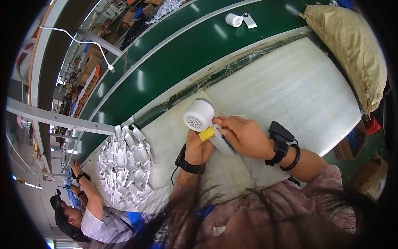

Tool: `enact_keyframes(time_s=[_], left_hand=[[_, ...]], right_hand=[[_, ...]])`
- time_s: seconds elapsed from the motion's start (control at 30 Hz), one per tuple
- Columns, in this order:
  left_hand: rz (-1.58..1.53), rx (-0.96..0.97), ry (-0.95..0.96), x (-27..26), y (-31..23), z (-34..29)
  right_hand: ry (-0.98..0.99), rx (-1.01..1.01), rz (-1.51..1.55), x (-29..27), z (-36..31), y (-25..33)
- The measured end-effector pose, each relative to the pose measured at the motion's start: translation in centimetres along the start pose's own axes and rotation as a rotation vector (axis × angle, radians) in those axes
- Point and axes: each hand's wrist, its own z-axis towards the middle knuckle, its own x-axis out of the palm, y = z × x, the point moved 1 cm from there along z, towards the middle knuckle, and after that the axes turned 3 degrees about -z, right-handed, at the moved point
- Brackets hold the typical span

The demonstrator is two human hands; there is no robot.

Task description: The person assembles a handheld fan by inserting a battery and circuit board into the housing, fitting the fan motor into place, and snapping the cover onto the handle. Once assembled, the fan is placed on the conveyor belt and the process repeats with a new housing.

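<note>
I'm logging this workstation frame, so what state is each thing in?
White hair dryer: lifted off the padded bench, held by both hands.
Left hand: closed on the dryer, yellow tape on one finger.
Right hand: gripping the dryer's handle.
Pile of white plastic parts: heaped loose on the bench.
Second white dryer: lying on the green conveyor belt.
Tan sack: full, lying at the bench end.

head view: worn on the head | aimed steeply down | white padded bench (pixel 290 91) seen close | green conveyor belt (pixel 186 54) toward 11 o'clock
</note>
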Motion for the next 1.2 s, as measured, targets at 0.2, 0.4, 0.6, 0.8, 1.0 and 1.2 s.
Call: enact_keyframes(time_s=[0.2,0.4,0.6,0.8,1.0,1.2], left_hand=[[0.034,-0.015,0.010,0.3,-0.3,0.0],[0.148,0.042,-0.044,1.4,-0.1,-0.2],[0.106,-0.002,-0.035,0.8,0.0,0.0],[0.181,0.032,-0.121,0.3,0.6,-0.1],[0.116,0.037,-0.125,-0.3,0.6,0.0],[0.064,0.034,-0.131,-0.3,0.7,0.0]], right_hand=[[0.022,0.004,0.027,-0.4,0.2,-0.1],[0.027,0.051,0.025,-1.1,0.4,0.0],[0.161,0.193,0.157,-1.7,0.7,-0.3],[0.211,0.271,0.226,-1.6,0.7,-0.6],[0.335,0.243,0.378,-1.7,0.7,-1.9],[0.356,0.274,0.254,-2.3,1.3,0.4]])
